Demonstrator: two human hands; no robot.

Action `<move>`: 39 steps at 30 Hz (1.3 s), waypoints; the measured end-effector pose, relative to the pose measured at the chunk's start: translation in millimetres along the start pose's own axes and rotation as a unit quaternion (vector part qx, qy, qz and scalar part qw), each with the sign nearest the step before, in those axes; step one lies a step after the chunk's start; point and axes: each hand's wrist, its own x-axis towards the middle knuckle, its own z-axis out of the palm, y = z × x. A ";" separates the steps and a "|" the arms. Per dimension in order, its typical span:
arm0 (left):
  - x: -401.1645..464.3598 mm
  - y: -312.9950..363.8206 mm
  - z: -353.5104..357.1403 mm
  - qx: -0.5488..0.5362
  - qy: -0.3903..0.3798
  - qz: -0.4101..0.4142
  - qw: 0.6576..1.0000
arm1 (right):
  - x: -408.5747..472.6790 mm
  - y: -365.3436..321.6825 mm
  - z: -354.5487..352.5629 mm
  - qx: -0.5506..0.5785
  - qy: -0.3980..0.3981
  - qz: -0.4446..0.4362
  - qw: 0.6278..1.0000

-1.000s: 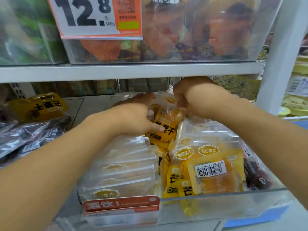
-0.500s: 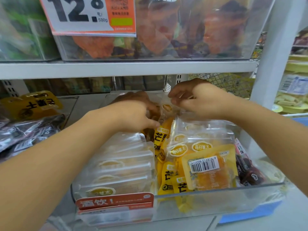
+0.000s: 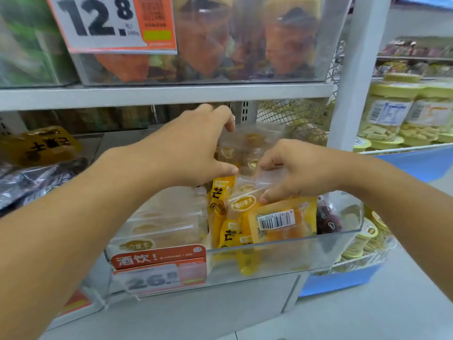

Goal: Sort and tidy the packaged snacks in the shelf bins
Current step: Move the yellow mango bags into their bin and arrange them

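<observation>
- Left hand (image 3: 193,148) reaches deep into the clear bin (image 3: 282,251), fingers curled round the top of a stack of clear packets (image 3: 247,143) at the back, thumb on the near face; reads as a grip.
- Right hand (image 3: 299,173) sits nearer the front, pinching the upper edge of a clear packet with an oval label (image 3: 245,192) between thumb and fingers.
- The pinched packet is just below and in front of the right hand, standing roughly upright and leaning back, its long axis running up and away from the bin front.
- Key relation: the back stack lies directly beyond the pinched packet, between the two hands, so the right hand is nearer the loose packet and the left is nearer where it should go (judgement: it gets tucked in behind the left hand's stack).
- Below the right hand: a yellow packet with barcode (image 3: 277,219) flat against the bin front, touching the pinched one.
- Under the left forearm: a neat row of pale packets (image 3: 159,217), already filed on edge.
- Between the hands, lower down: narrow yellow packets (image 3: 220,195) standing on end (still jumbled, probably next).
- Dark red packets (image 3: 326,222) sit to the right of the right hand, against the bin wall.
</observation>
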 end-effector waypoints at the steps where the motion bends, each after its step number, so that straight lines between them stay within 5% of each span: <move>1: -2.7 0.5 -2.5 -0.006 0.002 0.002 1.000 | -3.6 0.9 0.4 0.015 0.006 -0.005 1.000; 6: -15.7 10.7 -2.8 -0.088 -0.113 -0.006 0.990 | -32.5 1.6 -16.2 0.053 -0.036 -0.001 0.998; 10: -14.9 23.3 1.5 -0.165 -0.172 -0.024 0.971 | -27.7 14.7 -3.4 0.043 0.045 0.019 0.998; 17: -8.6 21.3 21.8 -0.165 -0.099 0.026 0.981 | -24.4 30.5 -3.5 0.017 0.052 0.056 0.997; 26: -8.4 22.4 20.3 -0.233 -0.034 -0.026 0.972 | -34.1 14.5 -1.4 0.151 0.207 -0.020 0.966; 33: -9.4 29.2 21.4 -0.132 -0.083 -0.013 0.988 | -28.7 -2.2 7.2 0.056 0.145 -0.022 0.988; 37: -7.8 31.7 19.3 -0.181 -0.081 -0.022 0.980 | -45.3 12.2 -4.5 -0.012 0.024 0.070 0.997; 39: -8.5 33.1 21.9 -0.193 -0.059 -0.034 0.979 | -45.6 17.7 -3.1 -0.007 0.041 0.062 0.997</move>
